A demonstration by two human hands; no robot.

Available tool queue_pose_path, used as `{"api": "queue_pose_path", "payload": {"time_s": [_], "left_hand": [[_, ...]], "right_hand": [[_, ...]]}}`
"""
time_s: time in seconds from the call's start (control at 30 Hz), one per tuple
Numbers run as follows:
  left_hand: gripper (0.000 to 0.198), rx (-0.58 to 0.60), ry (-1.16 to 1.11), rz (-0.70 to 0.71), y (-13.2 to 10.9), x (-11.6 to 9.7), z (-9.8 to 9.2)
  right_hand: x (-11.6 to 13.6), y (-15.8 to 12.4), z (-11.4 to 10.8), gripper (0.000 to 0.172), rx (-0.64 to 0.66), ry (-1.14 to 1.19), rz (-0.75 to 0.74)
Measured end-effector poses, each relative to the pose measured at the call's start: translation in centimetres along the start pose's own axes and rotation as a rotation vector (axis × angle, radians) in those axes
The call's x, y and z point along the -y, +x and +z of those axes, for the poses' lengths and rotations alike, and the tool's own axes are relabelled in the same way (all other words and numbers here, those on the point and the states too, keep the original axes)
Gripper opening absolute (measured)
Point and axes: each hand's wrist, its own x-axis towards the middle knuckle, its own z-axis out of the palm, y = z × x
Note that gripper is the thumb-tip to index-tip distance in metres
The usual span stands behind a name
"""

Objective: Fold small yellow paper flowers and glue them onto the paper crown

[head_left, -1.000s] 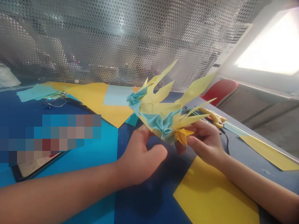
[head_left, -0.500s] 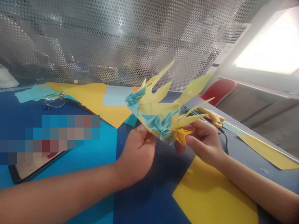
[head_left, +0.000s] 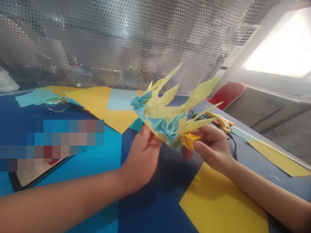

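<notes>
A paper model (head_left: 161, 112), pale yellow with long upright points and turquoise pleats, is held up over the table (head_left: 143, 207), between the person's two grips. The left hand (head_left: 144, 157) has its grip pressed together on the model's lower left edge; the model covers its fingertips. The right hand (head_left: 213, 145) pinches at the model's lower right end, the thumb against a small orange folded piece (head_left: 190, 141) there and other fingers partly hidden behind it. So most of the model rises above and between the two grips. Left of the model lie a blue sheet (head_left: 104, 158), a phone (head_left: 36, 173) and, farther back, eyeglasses (head_left: 57, 105). A yellow sheet (head_left: 223, 200) lies below the model, nearer the person; a yellow tool (head_left: 225, 124) lies just right of it.
</notes>
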Motion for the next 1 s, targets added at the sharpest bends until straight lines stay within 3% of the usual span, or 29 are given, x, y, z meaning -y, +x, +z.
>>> {"api": "queue_pose_path", "payload": {"time_s": [0.1,0.3,0.5,0.8,1.0], "left_hand": [[0.004,-0.03,0.004,-0.033,0.0,-0.3,0.0],[0.025,-0.085,0.001,-0.099,0.1,-0.1,-0.2],[0.008,-0.104,-0.015,-0.142,0.0,0.6,-0.3],[0.008,-0.111,0.02,-0.095,-0.1,0.0,0.0],[0.011,-0.123,0.053,-0.108,-0.4,0.1,-0.1]], "right_hand": [[0.0,0.0,0.0,0.016,0.006,0.003,-0.004],[-0.2,-0.1,0.0,0.014,-0.002,0.01,-0.008],[0.2,0.1,0.1,0.018,-0.005,-0.002,0.021],[0.1,-0.1,0.0,0.02,0.004,0.015,0.034],[0.1,-0.2,-0.1,0.043,-0.008,0.02,0.048]]}}
